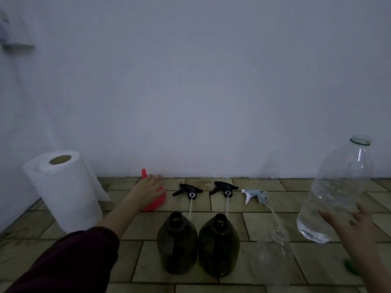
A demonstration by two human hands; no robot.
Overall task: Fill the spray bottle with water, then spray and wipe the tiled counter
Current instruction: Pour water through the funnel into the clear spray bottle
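the bare white wall [211, 81] is behind it all, and the brown tiled counter [264, 201] runs along its foot. on the left stands a fat white roll of paper towel [65, 191], upright. on the right is a big clear plastic water bottle [336, 193] with its cap off, tipped a bit and with some water low inside. the right hand [349, 225] is against its lower side with fingers spread wide, and i can't tell if it really grips or only props it.

in the middle stand two dark green spray bottles [177, 244] and [219, 246], side by side and touching, both open at the top. just to their right is a small clear spray bottle [275, 256], open too and hard to see. behind them lie two black spray tops [188, 190] and [224, 188], then a pale blue-white spray top [255, 195], each with a thin tube.

the left hand [148, 190] in a dark sleeve [69, 261] lies on a red plastic funnel [154, 199] near the wall, fingers mostly straight on top of it, not yet curled round.

so no filling has begun, i think. the big bottle could slip or pour too soon, as it is open, tipped and loosely held. the arm could also knock the green bottles over.
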